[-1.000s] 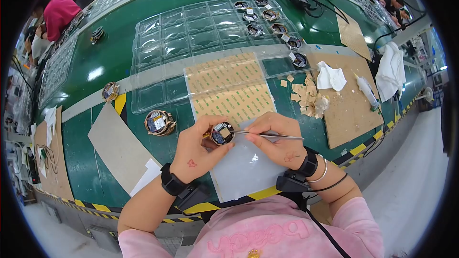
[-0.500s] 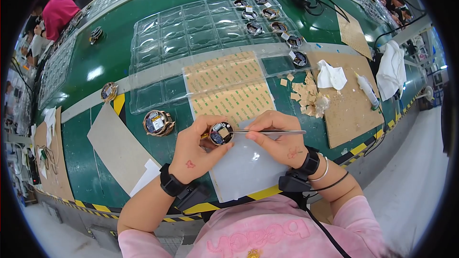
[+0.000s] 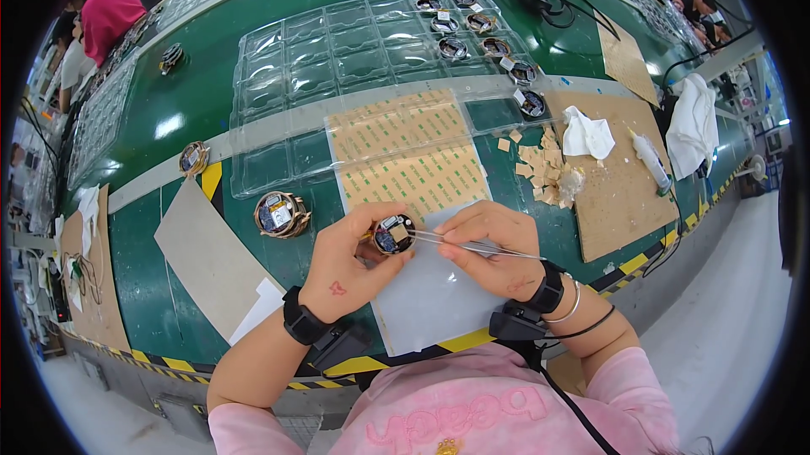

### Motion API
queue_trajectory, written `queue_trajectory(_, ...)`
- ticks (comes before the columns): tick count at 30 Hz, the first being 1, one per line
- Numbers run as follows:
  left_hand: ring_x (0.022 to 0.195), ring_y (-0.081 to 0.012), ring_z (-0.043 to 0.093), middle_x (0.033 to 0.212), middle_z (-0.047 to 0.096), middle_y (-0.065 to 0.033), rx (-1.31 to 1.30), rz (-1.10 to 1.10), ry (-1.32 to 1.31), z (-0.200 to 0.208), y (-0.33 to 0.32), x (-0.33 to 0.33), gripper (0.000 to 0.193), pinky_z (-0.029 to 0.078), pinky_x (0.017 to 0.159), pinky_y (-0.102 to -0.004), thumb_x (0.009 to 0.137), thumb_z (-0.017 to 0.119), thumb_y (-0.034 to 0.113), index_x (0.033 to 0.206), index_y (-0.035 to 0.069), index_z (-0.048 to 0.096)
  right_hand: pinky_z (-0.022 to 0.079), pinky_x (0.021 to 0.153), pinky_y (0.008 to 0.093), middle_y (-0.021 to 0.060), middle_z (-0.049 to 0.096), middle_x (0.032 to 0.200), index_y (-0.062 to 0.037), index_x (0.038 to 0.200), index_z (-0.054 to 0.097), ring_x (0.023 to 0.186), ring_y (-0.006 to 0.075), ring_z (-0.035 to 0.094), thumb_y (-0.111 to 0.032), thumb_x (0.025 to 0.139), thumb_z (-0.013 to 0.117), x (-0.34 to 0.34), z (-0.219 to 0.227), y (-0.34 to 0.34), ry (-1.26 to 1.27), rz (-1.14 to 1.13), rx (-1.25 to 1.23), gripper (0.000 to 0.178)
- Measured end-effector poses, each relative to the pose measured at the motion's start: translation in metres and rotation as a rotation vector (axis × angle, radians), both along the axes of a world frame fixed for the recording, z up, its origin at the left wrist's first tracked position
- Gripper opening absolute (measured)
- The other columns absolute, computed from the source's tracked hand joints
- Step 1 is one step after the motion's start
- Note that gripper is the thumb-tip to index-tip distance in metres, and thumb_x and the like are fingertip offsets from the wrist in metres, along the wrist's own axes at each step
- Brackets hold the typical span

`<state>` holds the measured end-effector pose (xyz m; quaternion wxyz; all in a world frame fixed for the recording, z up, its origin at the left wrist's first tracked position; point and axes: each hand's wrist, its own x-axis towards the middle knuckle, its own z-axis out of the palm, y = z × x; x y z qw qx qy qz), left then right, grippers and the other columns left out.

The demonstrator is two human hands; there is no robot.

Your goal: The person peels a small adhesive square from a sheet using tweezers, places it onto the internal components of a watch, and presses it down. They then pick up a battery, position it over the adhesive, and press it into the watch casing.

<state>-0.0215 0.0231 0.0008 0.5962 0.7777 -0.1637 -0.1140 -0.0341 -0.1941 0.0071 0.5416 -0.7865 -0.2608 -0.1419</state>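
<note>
My left hand (image 3: 348, 257) is closed around a small round electronic module (image 3: 390, 238), its face turned up with a tan square patch showing on it. Metal tweezers (image 3: 481, 247) are pinched in my right hand (image 3: 498, 244), their points at the module's right edge and slightly apart. Beneath both hands lies a translucent white sheet (image 3: 426, 312), and beyond it a tan adhesive sheet (image 3: 409, 151) with green print. Another round module (image 3: 281, 215) wrapped in coiled cable rests left of my left hand.
A clear compartment tray (image 3: 337, 59) holds several round modules at its right side. Small tan squares (image 3: 540, 164) lie in a pile beside a brown board (image 3: 629, 202) bearing a white cloth (image 3: 588, 133) and a tube (image 3: 651, 160). A grey card (image 3: 207, 253) lies at left.
The tweezers' tips have parted, and their angle has tilted so the rear end sits lower. The left hand still holds the module in nearly the same place.
</note>
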Motion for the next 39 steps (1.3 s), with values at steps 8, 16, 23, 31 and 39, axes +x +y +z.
queue_trajectory(8,0.082,-0.0055,0.06,0.097,0.063,-0.0025,0.004,-0.039,-0.029,-0.0033,0.0018,0.0008,0.05,0.049,0.063,-0.0177,0.072,0.073,-0.002,0.12,0.004,0.057,0.052,0.068,0.0292,0.0115,0.069,0.085,-0.0042,0.083,0.064,0.079,0.0226,0.067,0.003,0.07,0.076,0.0026,-0.0041,-0.0029,0.077,0.03,-0.01,0.019)
queue_trajectory(16,0.084,-0.0062,0.06,0.101,0.061,-0.0038,0.029,-0.097,-0.066,-0.0024,0.0036,0.0027,0.052,0.049,0.065,-0.0182,0.073,0.07,-0.003,0.123,0.005,0.057,0.052,0.068,0.0294,0.0101,0.068,0.085,-0.0044,0.084,0.063,0.08,0.0221,0.067,0.004,0.07,0.076,0.0042,-0.0057,-0.0031,0.089,0.069,0.006,0.021)
queue_trajectory(23,0.084,-0.0074,0.06,0.101,0.061,-0.0043,0.044,-0.122,-0.083,-0.0007,0.0022,0.0028,0.051,0.049,0.065,-0.0189,0.073,0.07,-0.003,0.122,0.004,0.058,0.052,0.069,0.0291,0.0102,0.068,0.085,-0.0042,0.084,0.063,0.081,0.0218,0.067,0.004,0.072,0.075,0.0046,-0.0056,-0.0048,0.108,0.087,-0.009,0.019)
queue_trajectory(31,0.083,-0.0144,0.063,0.102,0.063,-0.0083,0.053,-0.128,-0.065,0.0016,0.0027,0.0022,0.051,0.052,0.067,-0.0237,0.073,0.064,-0.004,0.122,0.009,0.059,0.051,0.07,0.0282,0.011,0.067,0.086,-0.0017,0.085,0.063,0.08,0.0193,0.066,0.003,0.075,0.073,0.0048,-0.0041,-0.0071,0.338,0.109,0.12,0.015)
queue_trajectory(39,0.083,-0.0143,0.064,0.102,0.063,-0.0081,0.041,-0.126,-0.069,0.001,0.0032,0.0029,0.051,0.052,0.067,-0.0231,0.072,0.065,-0.004,0.121,0.009,0.059,0.051,0.072,0.0274,0.0115,0.067,0.089,-0.0008,0.086,0.063,0.08,0.0162,0.065,0.001,0.077,0.073,0.0045,-0.0065,-0.0069,0.349,0.135,0.113,0.013)
